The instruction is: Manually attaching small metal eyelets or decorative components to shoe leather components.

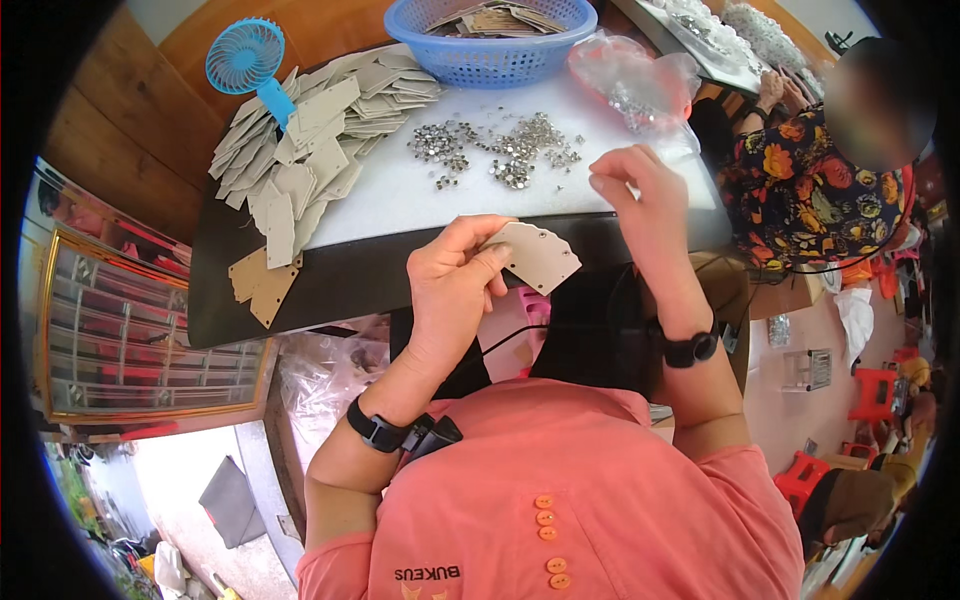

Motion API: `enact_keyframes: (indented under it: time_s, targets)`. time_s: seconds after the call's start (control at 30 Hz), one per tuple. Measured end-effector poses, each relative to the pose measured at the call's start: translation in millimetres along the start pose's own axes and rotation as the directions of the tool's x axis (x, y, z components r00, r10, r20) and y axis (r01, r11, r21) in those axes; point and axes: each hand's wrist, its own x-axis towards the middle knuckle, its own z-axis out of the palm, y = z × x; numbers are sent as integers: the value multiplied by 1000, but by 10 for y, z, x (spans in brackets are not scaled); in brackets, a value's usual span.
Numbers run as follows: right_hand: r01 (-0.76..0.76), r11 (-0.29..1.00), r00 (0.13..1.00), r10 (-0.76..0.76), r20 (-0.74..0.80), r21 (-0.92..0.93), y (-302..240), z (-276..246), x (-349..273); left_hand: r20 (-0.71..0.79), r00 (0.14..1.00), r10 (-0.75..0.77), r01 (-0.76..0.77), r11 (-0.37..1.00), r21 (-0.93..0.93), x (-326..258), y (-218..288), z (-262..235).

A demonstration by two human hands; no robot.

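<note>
Plate (538, 258) in left hand (445, 275): 1 | basket (490, 62): 1 | fan (247, 62): 1

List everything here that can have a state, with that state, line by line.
Left hand: pinching the pale plate
Right hand: raised, fingers bent
Pale plate: held at one end
Loose plates: heaped, overlapping
Blue basket: holding flat pieces
Metal pieces: loosely scattered
Plastic bag: crumpled
Blue fan: running or not, unclear

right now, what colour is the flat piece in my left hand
Pale beige-grey; the flat piece in your left hand shows best in the head view.
</note>
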Motion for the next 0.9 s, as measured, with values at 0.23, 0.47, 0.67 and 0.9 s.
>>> enact_keyframes:
  time_s: [0.23,0.47,0.67,0.9]
  targets:
    - [136,927,991,-126,50,-350,161,161,49,14,1000,-14,14,1000,22,-5,-16,7]
    - [210,853,978,-186,97,-478,146,303,26,3,1000,-9,9,999,38,-5,-7,27]
    - [278,801,958,-193,210,-530,150,280,84,1,1000,-24,24,997,68,23,-13,15]
    - [369,763,922,-229,312,-530,163,255,102,-37,998,-50,50,998,22,45,5,44]
